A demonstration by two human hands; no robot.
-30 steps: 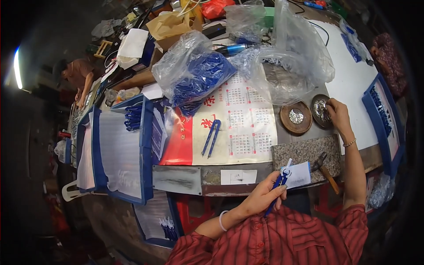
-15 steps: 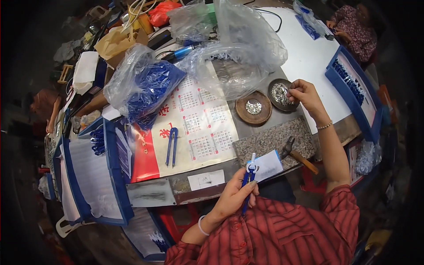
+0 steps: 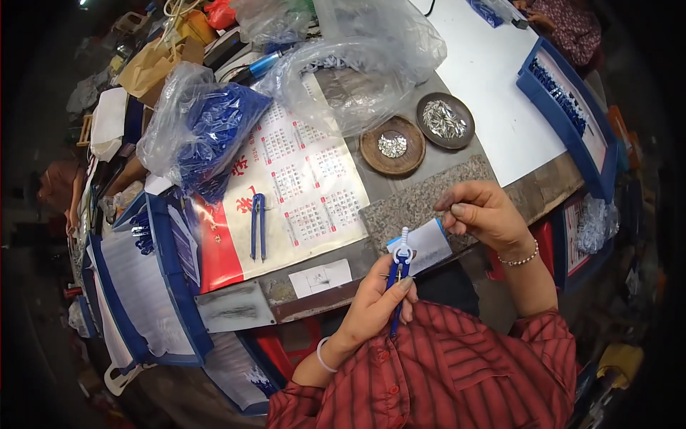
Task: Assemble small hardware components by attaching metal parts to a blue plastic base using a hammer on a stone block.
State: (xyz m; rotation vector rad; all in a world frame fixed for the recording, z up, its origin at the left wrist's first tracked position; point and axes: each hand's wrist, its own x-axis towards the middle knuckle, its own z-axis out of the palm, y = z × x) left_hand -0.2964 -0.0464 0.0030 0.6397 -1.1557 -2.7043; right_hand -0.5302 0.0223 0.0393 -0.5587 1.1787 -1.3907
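Observation:
In my left hand (image 3: 373, 299) is a blue drawing compass (image 3: 403, 256) with a white top piece, held upright close to my striped shirt. My right hand (image 3: 491, 216) hovers over the table's front edge, right of the compass, thumb and fingers pinched; whatever they hold is too small to make out. Below it lies a white and blue pad or packet (image 3: 429, 247) on a speckled stone slab (image 3: 400, 206). Behind are two round dishes: a brown one (image 3: 370, 156) with small silvery discs (image 3: 392, 146), and a darker one (image 3: 464, 140) with slim metal pieces (image 3: 443, 119).
Another blue compass (image 3: 257, 227) rests on a calendar sheet (image 3: 304, 189). Clear bags (image 3: 400, 43) and a bag of blue parts (image 3: 221, 136) fill the back. Blue trays stand left (image 3: 187, 286) and right (image 3: 604, 171). A co-worker (image 3: 572, 28) sits far right.
My right hand has come back from the darker dish toward the compass, still pinched. My left hand still holds the compass. The whole view has shifted slightly.

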